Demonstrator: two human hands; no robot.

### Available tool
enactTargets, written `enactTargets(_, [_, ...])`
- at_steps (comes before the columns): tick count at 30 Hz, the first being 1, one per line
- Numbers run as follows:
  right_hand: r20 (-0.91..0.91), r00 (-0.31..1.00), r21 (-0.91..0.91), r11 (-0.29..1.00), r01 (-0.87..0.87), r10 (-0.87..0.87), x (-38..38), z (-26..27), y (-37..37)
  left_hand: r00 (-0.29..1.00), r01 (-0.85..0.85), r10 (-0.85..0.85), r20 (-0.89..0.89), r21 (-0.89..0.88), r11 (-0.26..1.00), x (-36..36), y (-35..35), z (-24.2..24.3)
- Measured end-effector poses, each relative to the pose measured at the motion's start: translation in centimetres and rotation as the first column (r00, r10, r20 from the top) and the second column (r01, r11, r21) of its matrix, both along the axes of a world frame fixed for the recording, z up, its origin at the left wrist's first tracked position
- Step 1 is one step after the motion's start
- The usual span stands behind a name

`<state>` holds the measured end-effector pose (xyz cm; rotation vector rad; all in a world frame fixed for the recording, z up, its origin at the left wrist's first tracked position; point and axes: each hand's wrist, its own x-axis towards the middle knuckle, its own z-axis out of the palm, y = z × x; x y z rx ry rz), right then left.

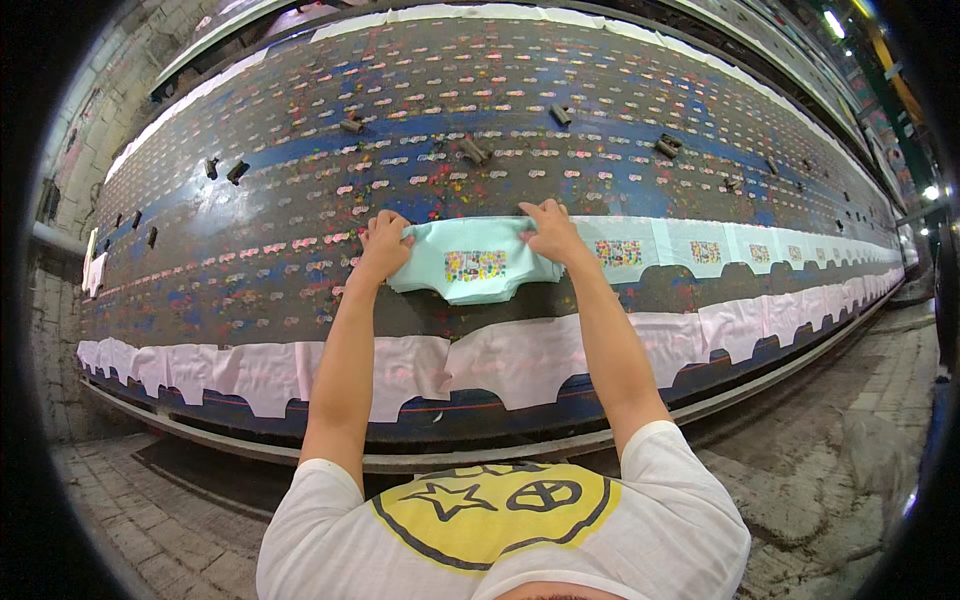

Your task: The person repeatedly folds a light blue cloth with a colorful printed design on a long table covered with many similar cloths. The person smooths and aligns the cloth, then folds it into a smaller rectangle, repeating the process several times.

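Observation:
My left hand (387, 246) pinches the upper left corner of a mint-green cut fabric piece (476, 234), and my right hand (553, 231) has its upper right corner between thumb and fingers. A cartoon cat among many-coloured shapes is printed on its middle. The cloth spans the gap between my hands, low over a long dark printing table (420, 319); whether it touches the surface, I cannot tell. To the right, similar printed mint pieces (664, 255) lie in a row, edge to edge. Nearer my body, pale pink fabric pieces (517, 360) form another row under my forearms.
Several dark cylindrical objects (474, 151) lie scattered across the table beyond my hands. Small repeated prints and paint spots cover its surface. White cloth (495, 12) lines the far edge. A rail (517, 454) runs along the front, with paved floor (817, 442) below.

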<state>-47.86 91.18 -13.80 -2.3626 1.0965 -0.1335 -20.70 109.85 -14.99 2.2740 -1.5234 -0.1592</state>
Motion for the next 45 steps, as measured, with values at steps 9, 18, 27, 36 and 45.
enactTargets(9, [0.291,0.94,-0.01,0.983,-0.186,0.181,-2.9,-0.4,-1.5,0.816,-0.043,-0.12,-0.566,-0.266,0.963,-5.1,1.4,10.3])
enactTargets(18, [0.507,0.862,0.267,0.951,-0.158,0.001,-18.5,6.8,-3.7,0.578,-0.067,-0.218,-0.786,-0.312,0.948,-13.8,-2.1,10.2])
enactTargets(27, [0.392,0.902,0.0,0.981,0.194,-0.179,-24.1,1.6,-11.2,0.881,-0.024,-0.091,-0.464,-0.235,0.972,-21.6,-12.4,-0.5])
enactTargets(36, [0.208,0.96,-0.066,0.977,0.203,-0.186,-22.0,-2.5,-13.7,0.987,0.022,-0.013,-0.162,0.051,0.998,-20.3,-15.8,-2.0])
enactTargets(45, [0.03,0.99,-0.022,0.99,0.138,-0.137,-21.8,-2.6,-15.6,0.839,0.167,-0.195,-0.508,-0.1,0.981,-22.0,-13.6,1.5])
